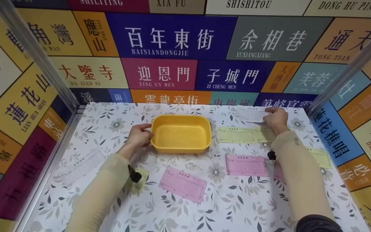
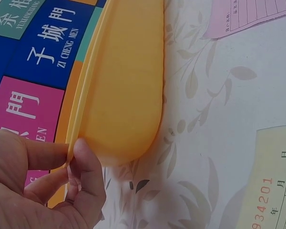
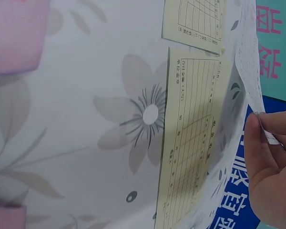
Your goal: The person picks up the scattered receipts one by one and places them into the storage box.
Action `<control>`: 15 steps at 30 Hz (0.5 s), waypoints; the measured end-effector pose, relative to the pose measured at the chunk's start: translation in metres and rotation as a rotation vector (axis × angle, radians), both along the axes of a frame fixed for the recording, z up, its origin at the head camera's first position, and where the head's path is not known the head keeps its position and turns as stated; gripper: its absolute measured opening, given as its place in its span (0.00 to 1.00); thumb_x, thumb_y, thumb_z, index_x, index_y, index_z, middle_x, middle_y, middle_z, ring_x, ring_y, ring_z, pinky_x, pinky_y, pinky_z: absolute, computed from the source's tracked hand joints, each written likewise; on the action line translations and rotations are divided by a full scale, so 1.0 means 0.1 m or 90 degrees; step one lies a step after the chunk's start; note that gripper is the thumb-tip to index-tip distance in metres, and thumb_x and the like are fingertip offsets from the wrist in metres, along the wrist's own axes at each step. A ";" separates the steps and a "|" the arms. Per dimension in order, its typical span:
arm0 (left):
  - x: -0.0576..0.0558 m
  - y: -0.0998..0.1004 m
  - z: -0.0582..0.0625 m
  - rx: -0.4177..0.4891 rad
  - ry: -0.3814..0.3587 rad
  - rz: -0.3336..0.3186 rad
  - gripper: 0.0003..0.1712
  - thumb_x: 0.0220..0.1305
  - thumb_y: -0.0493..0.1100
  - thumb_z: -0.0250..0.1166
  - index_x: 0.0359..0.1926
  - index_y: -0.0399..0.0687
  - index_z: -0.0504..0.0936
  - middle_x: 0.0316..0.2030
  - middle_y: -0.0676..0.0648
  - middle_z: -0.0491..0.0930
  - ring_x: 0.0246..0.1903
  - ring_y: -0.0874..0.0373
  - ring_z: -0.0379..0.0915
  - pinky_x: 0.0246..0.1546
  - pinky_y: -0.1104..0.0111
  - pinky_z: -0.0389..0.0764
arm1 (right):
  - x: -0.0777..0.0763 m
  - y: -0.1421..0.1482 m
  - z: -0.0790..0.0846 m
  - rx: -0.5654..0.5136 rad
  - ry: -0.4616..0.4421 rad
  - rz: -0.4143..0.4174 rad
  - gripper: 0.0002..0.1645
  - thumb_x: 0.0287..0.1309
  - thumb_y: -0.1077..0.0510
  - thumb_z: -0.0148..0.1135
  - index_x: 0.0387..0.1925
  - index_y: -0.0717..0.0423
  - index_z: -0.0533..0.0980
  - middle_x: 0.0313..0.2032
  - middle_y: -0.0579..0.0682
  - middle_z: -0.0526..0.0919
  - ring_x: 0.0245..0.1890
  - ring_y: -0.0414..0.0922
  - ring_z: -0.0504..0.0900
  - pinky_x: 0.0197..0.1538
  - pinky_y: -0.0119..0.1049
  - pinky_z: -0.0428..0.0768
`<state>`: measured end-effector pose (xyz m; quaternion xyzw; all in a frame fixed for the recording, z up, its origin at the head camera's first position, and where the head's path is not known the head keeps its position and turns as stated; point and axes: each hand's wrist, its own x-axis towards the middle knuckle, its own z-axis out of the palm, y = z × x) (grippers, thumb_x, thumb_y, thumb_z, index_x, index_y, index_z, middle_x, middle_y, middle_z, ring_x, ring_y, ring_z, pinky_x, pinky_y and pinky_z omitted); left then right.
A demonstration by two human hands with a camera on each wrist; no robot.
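Note:
My left hand [image 1: 138, 137] pinches the left end of a yellow plastic tub [image 1: 180, 150] by its rim, thumb on the outer side in the left wrist view. No contents show inside the tub. At the far right of the table, my right hand [image 1: 277, 120] pinches one end of a white receipt slip [image 1: 249, 114] between thumb and fingers. That white slip [image 3: 249, 62] looks lifted and bent in the right wrist view. Just in front of it lie two yellow slips [image 1: 235, 135], end to end, the right one partly behind the right arm.
Pink slips [image 1: 183, 184] [image 1: 246, 166] lie nearer the front, another partly under the right forearm. A white slip [image 1: 84, 166] lies at left, a yellow slip [image 1: 142, 180] by the left wrist, another yellow slip [image 1: 320, 158] at right. Sign-patterned walls [image 1: 159, 74] enclose the table's back and sides.

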<state>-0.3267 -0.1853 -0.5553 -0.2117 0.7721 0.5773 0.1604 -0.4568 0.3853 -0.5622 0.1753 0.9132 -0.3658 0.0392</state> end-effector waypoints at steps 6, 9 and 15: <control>0.01 0.00 0.00 -0.005 0.029 -0.021 0.37 0.71 0.32 0.62 0.80 0.49 0.78 0.59 0.36 0.86 0.36 0.56 0.83 0.42 0.63 0.90 | 0.14 0.05 0.10 -0.014 0.015 0.015 0.39 0.67 0.66 0.67 0.80 0.55 0.76 0.83 0.64 0.70 0.86 0.63 0.64 0.85 0.61 0.71; 0.02 -0.01 0.00 -0.003 0.041 -0.021 0.38 0.69 0.32 0.63 0.80 0.48 0.78 0.57 0.35 0.86 0.34 0.57 0.82 0.41 0.64 0.90 | 0.23 0.05 0.15 -0.014 0.038 0.033 0.40 0.67 0.66 0.67 0.80 0.55 0.75 0.83 0.63 0.71 0.86 0.61 0.66 0.81 0.59 0.75; 0.04 -0.01 0.01 -0.002 0.053 -0.025 0.38 0.67 0.32 0.62 0.79 0.47 0.78 0.52 0.35 0.87 0.27 0.61 0.79 0.41 0.61 0.91 | 0.42 0.05 0.27 -0.014 0.085 0.055 0.38 0.69 0.64 0.69 0.80 0.51 0.76 0.78 0.62 0.78 0.53 0.49 0.87 0.48 0.35 0.87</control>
